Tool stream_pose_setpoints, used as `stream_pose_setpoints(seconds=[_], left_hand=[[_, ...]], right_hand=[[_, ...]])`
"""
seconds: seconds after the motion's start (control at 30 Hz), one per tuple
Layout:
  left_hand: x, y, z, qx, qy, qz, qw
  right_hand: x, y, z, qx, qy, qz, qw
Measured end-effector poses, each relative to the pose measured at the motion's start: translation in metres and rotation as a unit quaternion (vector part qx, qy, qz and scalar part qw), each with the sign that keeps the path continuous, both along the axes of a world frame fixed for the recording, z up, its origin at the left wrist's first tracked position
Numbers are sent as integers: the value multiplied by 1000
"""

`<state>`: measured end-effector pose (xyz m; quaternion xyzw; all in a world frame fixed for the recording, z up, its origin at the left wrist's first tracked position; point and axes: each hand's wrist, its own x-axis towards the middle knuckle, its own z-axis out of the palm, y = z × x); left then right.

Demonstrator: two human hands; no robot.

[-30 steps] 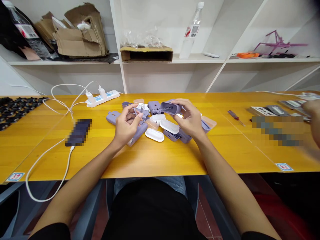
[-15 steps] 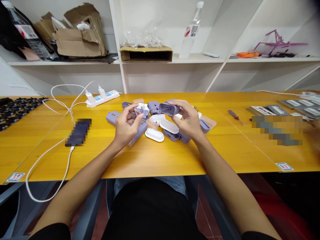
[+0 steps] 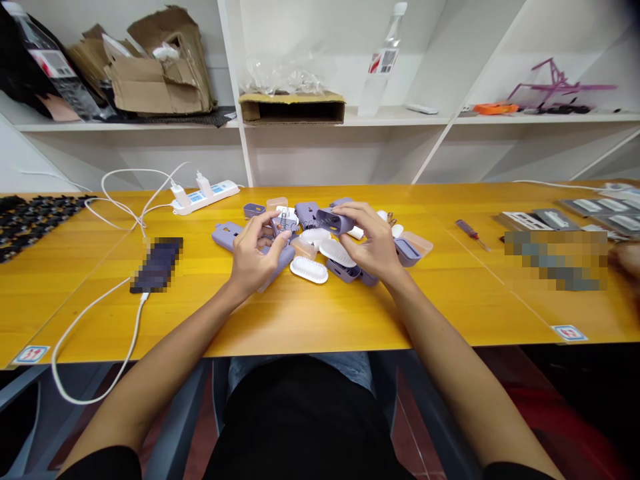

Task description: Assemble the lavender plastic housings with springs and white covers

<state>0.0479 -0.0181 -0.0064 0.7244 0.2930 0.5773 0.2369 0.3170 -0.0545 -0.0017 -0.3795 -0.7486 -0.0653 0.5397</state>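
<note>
Right grip point(image 3: 371, 241) closed on a hollow lavender plastic case half point(image 3: 333, 221), held above the yellow wooden desk point(image 3: 300, 320). Left grip point(image 3: 253, 252) curled beside a coiled steel spring point(image 3: 284, 219), hold unconfirmed. White oval plastic brush point(image 3: 309, 270) lies loose, unfitted.

the left hand point(image 3: 250, 257) touches a metal spring point(image 3: 284, 222), the right hand point(image 3: 370, 240) holds a lilac plastic case point(image 3: 334, 221).
</note>
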Motion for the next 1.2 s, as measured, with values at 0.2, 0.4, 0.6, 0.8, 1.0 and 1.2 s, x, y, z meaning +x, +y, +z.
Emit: stream_pose_setpoints(seconds=[0.2, 0.4, 0.6, 0.8, 1.0, 1.2], left_hand=[[0, 0, -1, 8, 13, 5, 1000], [-1, 1, -3, 11, 16, 1, 1000], [-1, 4, -7, 7, 16, -14, 1000], [-2, 5, -5, 4, 9, -25, 1000], [-1, 3, 0, -25, -14, -40, 999], [0, 5, 4, -97, -46, -91, 990]], right_hand=[[-4, -2, 0, -4, -18, 0, 1000], [-6, -2, -1, 11, -9, 17, 1000], [-8, -1, -3, -2, -2, 30, 1000], [-7, -2, -3, -27, 17, 39, 999], [-1, -2, -4, -87, 93, 55, 990], [0, 4, -10, -132, 189, 123, 965]])
